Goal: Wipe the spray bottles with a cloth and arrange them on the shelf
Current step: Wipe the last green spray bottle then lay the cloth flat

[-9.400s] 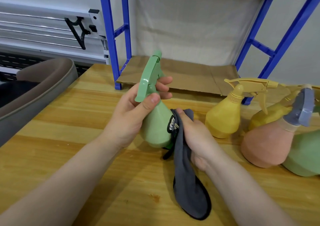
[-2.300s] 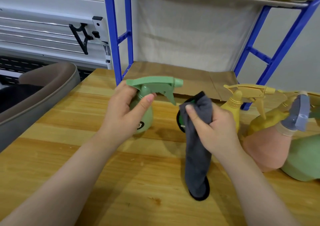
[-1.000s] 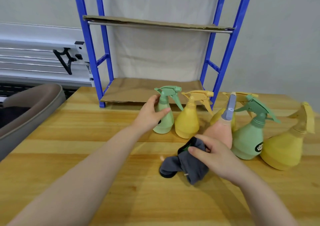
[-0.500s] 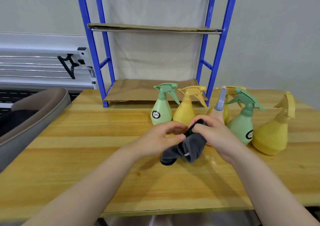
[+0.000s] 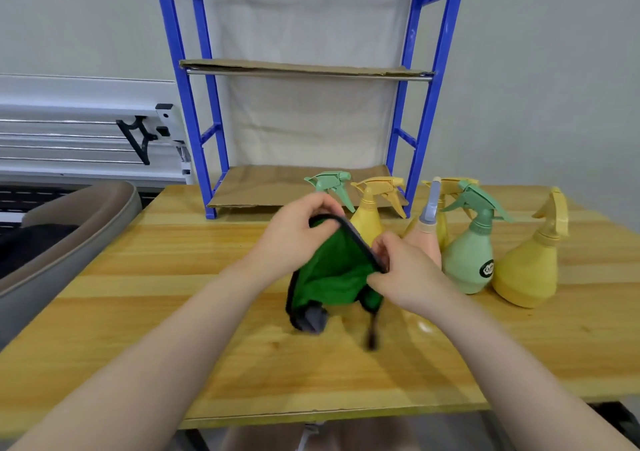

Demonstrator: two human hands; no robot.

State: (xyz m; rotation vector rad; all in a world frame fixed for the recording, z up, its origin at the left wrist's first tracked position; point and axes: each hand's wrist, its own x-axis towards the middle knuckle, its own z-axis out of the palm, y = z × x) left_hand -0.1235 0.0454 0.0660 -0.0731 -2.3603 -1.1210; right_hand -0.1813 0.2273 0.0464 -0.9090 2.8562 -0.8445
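I hold the cloth (image 5: 332,270) stretched between my hands above the middle of the wooden table (image 5: 145,319), its green side facing me, a dark edge running along the top and a grey corner drooping to the tabletop. My left hand (image 5: 298,239) pinches the upper left corner; my right hand (image 5: 405,270) pinches the edge lower on the right. Just behind stand the spray bottles: a green one (image 5: 330,182) mostly hidden by my left hand, a yellow one (image 5: 369,217), a pink one (image 5: 427,239), another green (image 5: 469,260) and another yellow (image 5: 528,270). Behind them rises the blue shelf (image 5: 426,111), lined with cardboard.
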